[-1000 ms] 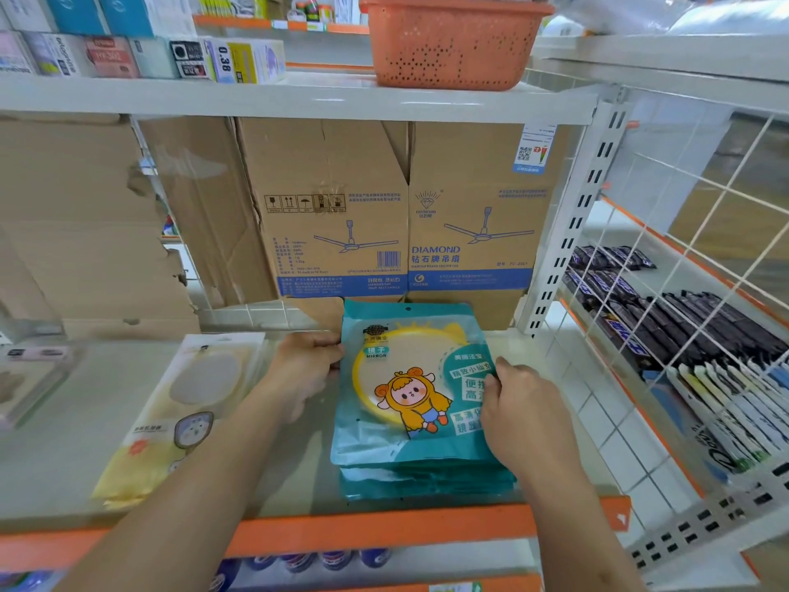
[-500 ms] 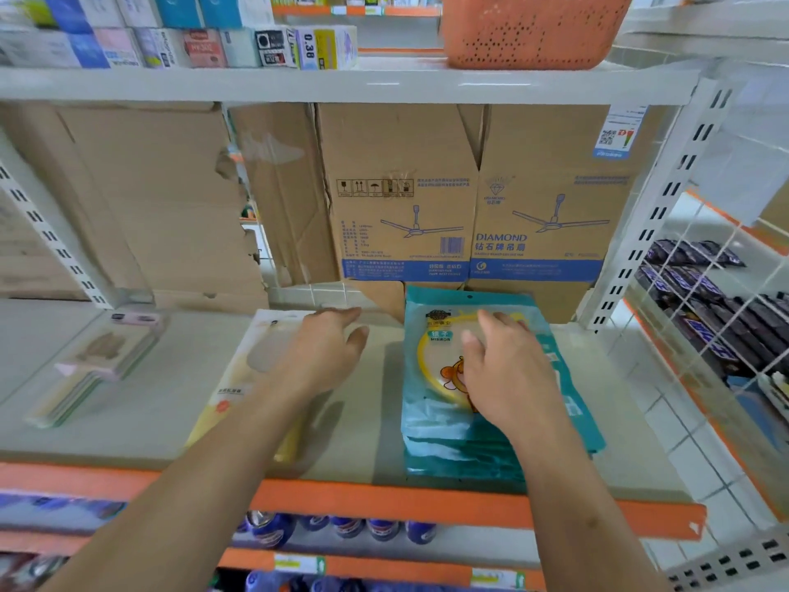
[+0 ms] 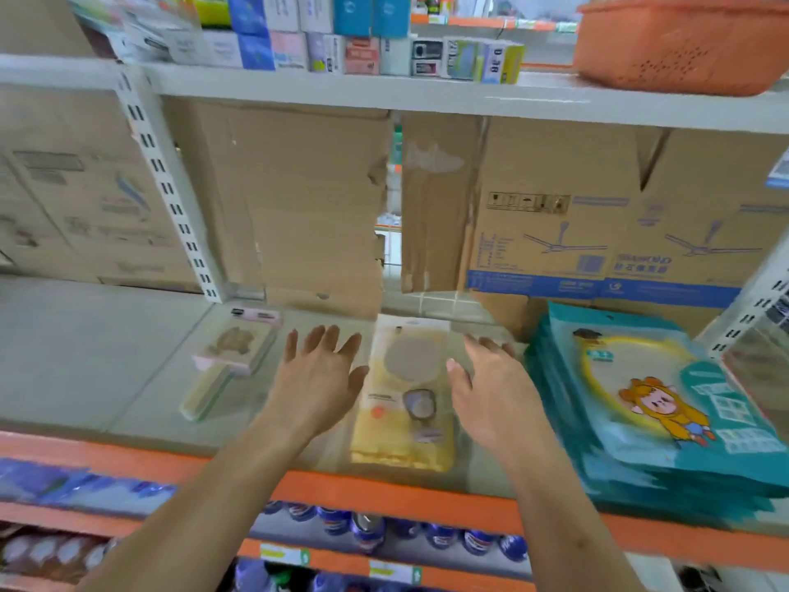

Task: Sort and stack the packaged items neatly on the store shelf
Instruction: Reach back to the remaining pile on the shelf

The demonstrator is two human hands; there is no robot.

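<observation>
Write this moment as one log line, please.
left hand: open | right hand: open | yellow packet: flat between hands | teal stack: right of it

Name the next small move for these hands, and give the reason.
Probably close the open left hand and right hand on the flat yellow clear-plastic packet: they flank it without gripping, and it lies alone beside the stacked teal cartoon pouches.

Packet point(image 3: 403, 403) left of pouch stack point(image 3: 649, 403), boxes point(image 3: 597, 207) behind

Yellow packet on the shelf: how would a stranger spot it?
Find the grey shelf with the orange edge. Between the left hand and right hand lies the yellow packet. Its round grey disc sets it apart from the teal cartoon stack.
</observation>
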